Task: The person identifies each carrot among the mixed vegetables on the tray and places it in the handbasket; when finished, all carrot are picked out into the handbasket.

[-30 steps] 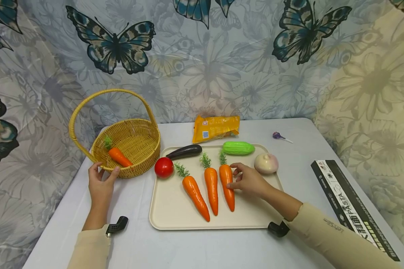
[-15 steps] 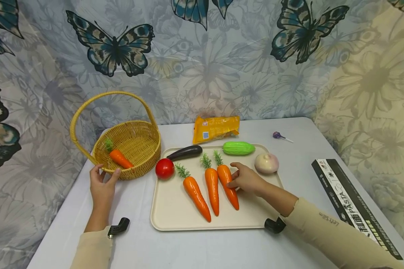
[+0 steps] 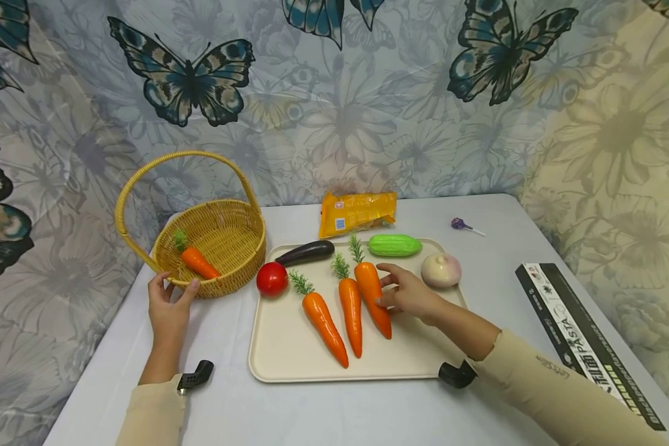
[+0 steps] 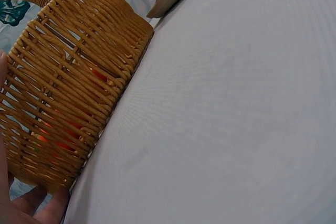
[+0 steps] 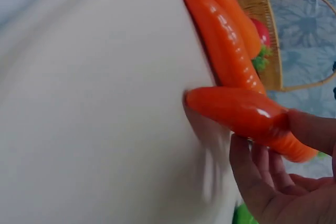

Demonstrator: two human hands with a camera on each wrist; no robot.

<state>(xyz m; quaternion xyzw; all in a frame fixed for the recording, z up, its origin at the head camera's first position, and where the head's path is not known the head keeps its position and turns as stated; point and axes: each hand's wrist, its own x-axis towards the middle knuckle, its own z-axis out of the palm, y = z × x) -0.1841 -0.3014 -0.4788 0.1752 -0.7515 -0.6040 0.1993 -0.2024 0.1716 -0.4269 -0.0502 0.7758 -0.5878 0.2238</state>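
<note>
My right hand (image 3: 409,294) pinches the rightmost carrot (image 3: 372,297) between thumb and fingers. In the right wrist view this carrot (image 5: 241,113) is raised at its leafy end, its tip close over the tray. Two more carrots, a middle one (image 3: 350,316) and a left one (image 3: 324,328), lie on the cream tray (image 3: 279,365). My left hand (image 3: 168,310) grips the near rim of the yellow wicker basket (image 3: 228,238), thumb and fingers at its edge. Inside the basket lies another carrot (image 3: 199,261). The left wrist view shows the basket's woven side (image 4: 79,77) with orange through the gaps.
On the tray are a tomato (image 3: 271,279), an eggplant (image 3: 305,252), a green ridged vegetable (image 3: 394,245) and a whitish-purple onion-like bulb (image 3: 441,271). Behind it lies an orange packet (image 3: 358,212). A lollipop (image 3: 466,226) and a long black pasta box (image 3: 588,344) lie to the right.
My right hand has taken hold of the rightmost carrot, which has shifted left and tilted toward the middle one, then moved slightly away from me. My left hand stays at the basket rim.
</note>
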